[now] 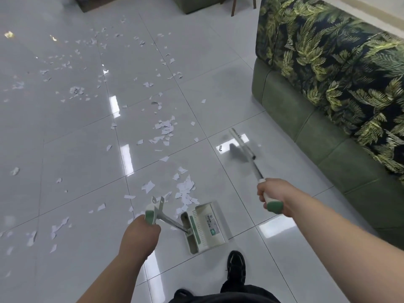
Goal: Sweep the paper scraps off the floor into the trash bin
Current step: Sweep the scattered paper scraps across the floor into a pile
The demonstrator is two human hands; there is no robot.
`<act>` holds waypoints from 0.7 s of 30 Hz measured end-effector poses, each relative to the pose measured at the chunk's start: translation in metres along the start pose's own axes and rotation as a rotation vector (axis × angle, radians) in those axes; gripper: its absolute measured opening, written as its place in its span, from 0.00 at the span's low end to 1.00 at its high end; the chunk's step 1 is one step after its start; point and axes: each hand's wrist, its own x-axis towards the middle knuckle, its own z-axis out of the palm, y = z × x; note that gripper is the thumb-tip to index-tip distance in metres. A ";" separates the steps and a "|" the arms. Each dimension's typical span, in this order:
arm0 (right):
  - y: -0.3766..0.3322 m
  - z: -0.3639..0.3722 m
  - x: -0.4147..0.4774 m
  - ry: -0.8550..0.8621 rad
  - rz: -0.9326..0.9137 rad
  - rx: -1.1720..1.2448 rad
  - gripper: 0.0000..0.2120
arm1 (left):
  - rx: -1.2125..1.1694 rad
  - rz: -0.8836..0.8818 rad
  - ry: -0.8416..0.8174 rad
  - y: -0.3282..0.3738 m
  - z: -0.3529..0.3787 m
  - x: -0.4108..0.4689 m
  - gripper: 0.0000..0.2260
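Head view showed the left hand (pixel 142 228) curled round the dustpan (pixel 203 226) handle, right hand (pixel 273 195) gripping the broom (pixel 240 149) handle. Scraps (pixel 185 189) littered the floor (pixel 218 62), thickest at the dustpan's mouth; light, flutter-prone, probably needing gentle strokes.

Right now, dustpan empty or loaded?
Empty, as far as shows: the dustpan is bare inside; paper scraps lie on the floor beyond its lip.

A home living room — leaf-print sofa (pixel 332 68), glossy tiled floor (pixel 218 68), wooden chair legs (pixel 235 5).
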 end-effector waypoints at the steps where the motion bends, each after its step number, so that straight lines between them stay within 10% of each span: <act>1: -0.005 -0.007 0.007 0.027 0.005 -0.031 0.04 | -0.001 0.001 0.007 -0.003 -0.001 0.001 0.07; 10: -0.030 -0.016 0.061 0.098 0.072 -0.199 0.10 | -0.046 -0.045 0.048 -0.036 -0.009 0.008 0.02; 21: 0.005 0.123 0.012 -0.226 0.089 -0.400 0.09 | -0.176 -0.179 0.090 -0.113 -0.022 -0.011 0.02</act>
